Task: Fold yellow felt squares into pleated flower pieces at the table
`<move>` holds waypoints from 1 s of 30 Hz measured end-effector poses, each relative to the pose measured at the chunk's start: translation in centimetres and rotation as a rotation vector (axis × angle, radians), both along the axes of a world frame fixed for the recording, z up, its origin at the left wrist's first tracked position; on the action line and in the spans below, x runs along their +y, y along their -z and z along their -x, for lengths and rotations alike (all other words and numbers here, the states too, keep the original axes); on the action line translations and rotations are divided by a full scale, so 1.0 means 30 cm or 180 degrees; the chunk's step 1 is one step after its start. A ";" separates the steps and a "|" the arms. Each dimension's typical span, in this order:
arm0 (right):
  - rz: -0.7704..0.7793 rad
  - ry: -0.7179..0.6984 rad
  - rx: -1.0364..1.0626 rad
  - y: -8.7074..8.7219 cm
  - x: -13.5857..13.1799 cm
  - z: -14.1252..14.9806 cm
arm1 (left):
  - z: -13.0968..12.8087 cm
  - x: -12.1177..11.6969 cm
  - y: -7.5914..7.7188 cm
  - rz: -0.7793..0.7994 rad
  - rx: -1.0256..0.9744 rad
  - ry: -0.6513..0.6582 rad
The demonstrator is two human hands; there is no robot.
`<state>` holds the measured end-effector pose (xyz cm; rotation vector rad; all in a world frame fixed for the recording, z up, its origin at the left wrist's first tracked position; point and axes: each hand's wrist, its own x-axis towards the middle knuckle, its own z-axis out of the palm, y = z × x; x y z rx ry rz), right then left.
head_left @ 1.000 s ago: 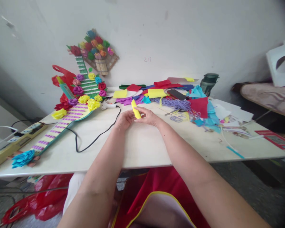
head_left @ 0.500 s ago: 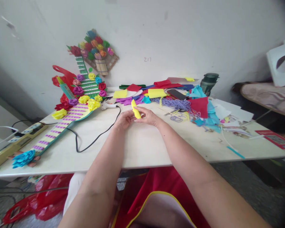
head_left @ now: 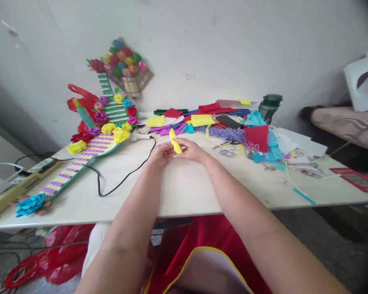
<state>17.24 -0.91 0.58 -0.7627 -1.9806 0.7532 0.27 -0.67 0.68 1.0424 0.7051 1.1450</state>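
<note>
Between my hands, over the middle of the white table, is a rolled strip of yellow crepe paper, tilted upright. My right hand pinches its lower part between thumb and fingers. My left hand is closed at the strip's left side, fingers curled against its lower end; the exact contact is partly hidden. To the left lies a guitar-shaped craft piece with purple-striped neck, decorated with paper flowers. Yellow paper flowers rest on its upper end.
Folded coloured paper, purple yarn, scissors and a dark bottle line the back. A glue gun trails a black cord left of my hands. A power strip sits at the left edge.
</note>
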 end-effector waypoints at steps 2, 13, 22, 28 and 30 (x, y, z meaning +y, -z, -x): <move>-0.0021 0.0038 -0.0028 0.000 0.000 0.001 | -0.001 0.002 0.002 0.0022 -0.0004 -0.0011; -0.0109 0.0131 0.0007 0.002 0.005 0.005 | -0.002 0.002 0.001 0.0013 0.0035 -0.0061; -0.0036 0.0029 0.0106 -0.009 -0.007 0.011 | -0.001 0.008 0.012 -0.0059 -0.0027 -0.0070; 0.0166 0.0340 0.0321 -0.012 -0.007 0.008 | -0.008 0.004 0.001 0.0076 -0.0023 -0.0157; 0.0188 0.0579 0.0252 -0.006 -0.003 0.011 | -0.009 0.005 0.002 0.0076 -0.0011 -0.0170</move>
